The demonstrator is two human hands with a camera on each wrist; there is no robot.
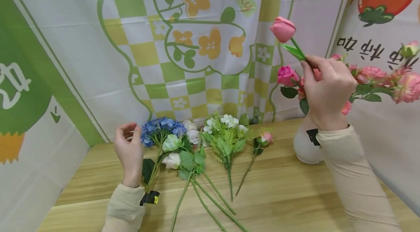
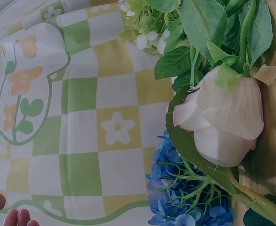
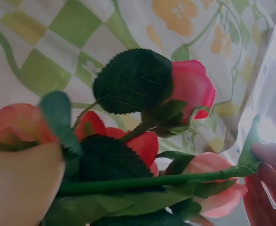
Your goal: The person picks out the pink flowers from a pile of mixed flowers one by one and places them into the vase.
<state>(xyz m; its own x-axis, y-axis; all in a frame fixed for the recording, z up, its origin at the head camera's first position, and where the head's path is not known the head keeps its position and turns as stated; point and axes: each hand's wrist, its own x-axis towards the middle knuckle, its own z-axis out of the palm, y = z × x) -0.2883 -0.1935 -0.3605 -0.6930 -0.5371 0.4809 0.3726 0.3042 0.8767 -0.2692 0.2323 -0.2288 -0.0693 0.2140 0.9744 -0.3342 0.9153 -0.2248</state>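
Observation:
My right hand point(image 1: 329, 88) pinches the green stem of a pink tulip point(image 1: 283, 29), holding it up with the bloom to the upper left. Behind and beside that hand are pink and coral flowers point(image 1: 372, 74) standing in a white vase point(image 1: 306, 146), whose mouth the arm hides. In the right wrist view the tulip's stem point(image 3: 147, 182) runs across in front of a bright pink rose point(image 3: 194, 87). My left hand point(image 1: 128, 153) hovers beside a blue hydrangea point(image 1: 160, 130), fingers loosely bent and holding nothing. A pale rose point(image 2: 229, 122) shows large in the left wrist view.
On the wooden table point(image 1: 272, 195) lie several white roses point(image 1: 172, 160) with long stems reaching toward the front edge. Right of them are a white-flowered green sprig point(image 1: 226, 148) and a single small pink rose point(image 1: 266, 137). A printed curtain point(image 1: 210, 89) hangs behind the table.

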